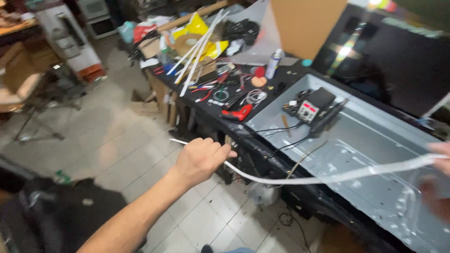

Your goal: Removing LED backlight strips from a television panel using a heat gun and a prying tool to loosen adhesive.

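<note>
The tabletop (206, 110) is black and cluttered. A grey metal panel (370, 140) lies along its near edge and carries a small black station unit (313, 105). A bundle of white strips (197, 47) rests toward the far corner, with a red-handled tool (238, 114) near the panel's left end. A long white strip (328, 177) spans the air off the near edge, sagging between both hands. The left hand (201, 159) has its fingers closed around the strip's left end. The right hand (440, 187) is blurred at the frame edge; its fingers meet the strip, grip unclear.
</note>
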